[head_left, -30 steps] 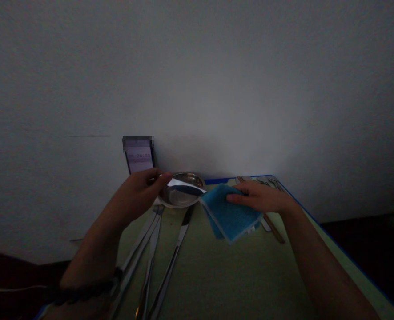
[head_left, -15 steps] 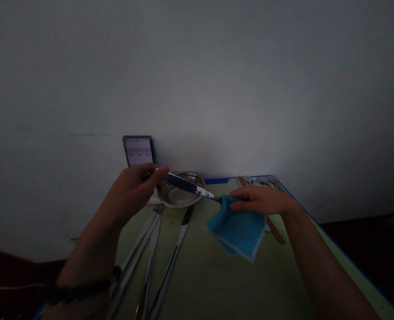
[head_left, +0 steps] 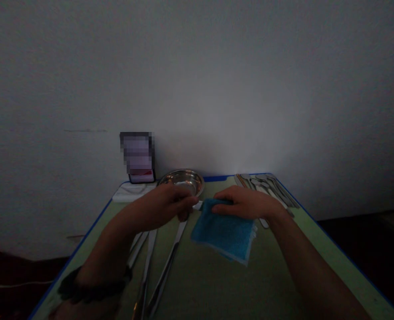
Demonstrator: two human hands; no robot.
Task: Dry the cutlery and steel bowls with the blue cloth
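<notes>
Apparently mid-wipe, my left hand is pinching a knife, my right hand a cloth; knives below are perhaps waiting.

Slants left forearm up from lower left and right forearm up from lower right, converging ahead of the body; holds left hand back upward and pointing rightward, pinched between left thumb and forefinger, with other fingers curled underneath; bends right hand leftward at right wrist, also back upward, closed in a flatter grip, with right thumb below outstretched fingers; spaces both hands near each other, apart, fingertips facing.
</notes>
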